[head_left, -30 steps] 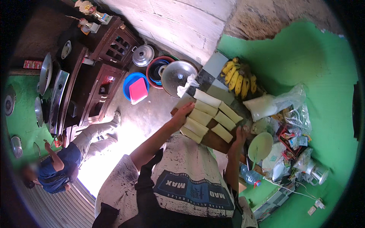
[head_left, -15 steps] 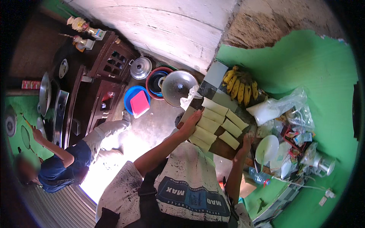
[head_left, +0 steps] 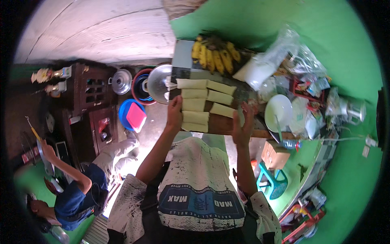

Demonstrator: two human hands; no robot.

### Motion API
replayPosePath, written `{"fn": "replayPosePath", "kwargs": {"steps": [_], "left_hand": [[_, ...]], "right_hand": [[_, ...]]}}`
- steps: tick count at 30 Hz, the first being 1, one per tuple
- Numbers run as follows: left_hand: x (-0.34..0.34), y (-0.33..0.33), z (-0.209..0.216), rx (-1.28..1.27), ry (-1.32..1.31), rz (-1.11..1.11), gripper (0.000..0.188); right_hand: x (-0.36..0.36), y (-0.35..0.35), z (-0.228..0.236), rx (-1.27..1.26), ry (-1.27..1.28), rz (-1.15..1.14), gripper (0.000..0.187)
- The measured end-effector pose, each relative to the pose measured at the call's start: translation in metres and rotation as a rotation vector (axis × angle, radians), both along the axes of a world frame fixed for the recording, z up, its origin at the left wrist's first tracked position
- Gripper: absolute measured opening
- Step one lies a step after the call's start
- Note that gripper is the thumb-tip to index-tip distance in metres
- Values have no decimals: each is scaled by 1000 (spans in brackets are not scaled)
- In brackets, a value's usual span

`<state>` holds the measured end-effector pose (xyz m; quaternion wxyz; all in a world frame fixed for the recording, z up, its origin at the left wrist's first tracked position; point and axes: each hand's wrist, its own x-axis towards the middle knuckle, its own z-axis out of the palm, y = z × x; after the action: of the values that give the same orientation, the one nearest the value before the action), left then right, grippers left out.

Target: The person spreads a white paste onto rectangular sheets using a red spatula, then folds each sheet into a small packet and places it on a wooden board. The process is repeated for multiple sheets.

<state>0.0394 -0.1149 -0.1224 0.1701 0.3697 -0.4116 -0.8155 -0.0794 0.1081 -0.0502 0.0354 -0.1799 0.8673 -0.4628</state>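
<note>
A brown wooden board (head_left: 221,127) lies in front of me, at the table's near edge. Two columns of flat, pale yellow-green folded rolls (head_left: 194,94) cover much of it. My left hand (head_left: 175,113) grips the board's left edge, beside the lower rolls; its fingers are partly hidden. At the board's right side is my right hand (head_left: 243,125), fingers stretched upward and apart, holding nothing. Its thumb side is close to the lowest roll of the right column.
Bananas (head_left: 215,57) lie behind the board. To the right are plastic bags (head_left: 268,61) and a white bowl (head_left: 278,112). A wok (head_left: 159,83), basins (head_left: 140,87) and a lidded pot (head_left: 121,82) stand left. Another person (head_left: 81,199) holds a utensil at far left. A teal stool (head_left: 273,181) stands below right.
My view has turned, so the board now looks nearly square to me. My right hand has gone from holding the board's right edge to spread fingers beside it. My left hand stays on the board.
</note>
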Motion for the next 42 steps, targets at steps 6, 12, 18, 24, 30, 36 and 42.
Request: {"fn": "replayPosePath", "kwargs": {"steps": [6,12,18,24,30,36,42], "left_hand": [[-14,-5,-3,-220,-139,110,38],[-23,-1,12,-344,-255,121,47],[-13,-5,34,-511,-320,79,36],[-33,42,89,-1043,-248,233,30],[-54,84,111,-841,-98,11,28],[-73,124,109,-523,109,-360,44],[-76,134,99,-183,208,-480,60]], "right_hand": [[-9,73,59,301,404,-237,45],[-78,206,19,206,-154,-516,43],[-122,234,-14,24,-578,-228,25],[-122,238,-36,-52,-442,-213,17],[-116,235,-31,149,-164,-140,22],[-96,218,-13,16,-209,-132,18],[-56,152,51,-246,-579,79,23]]}}
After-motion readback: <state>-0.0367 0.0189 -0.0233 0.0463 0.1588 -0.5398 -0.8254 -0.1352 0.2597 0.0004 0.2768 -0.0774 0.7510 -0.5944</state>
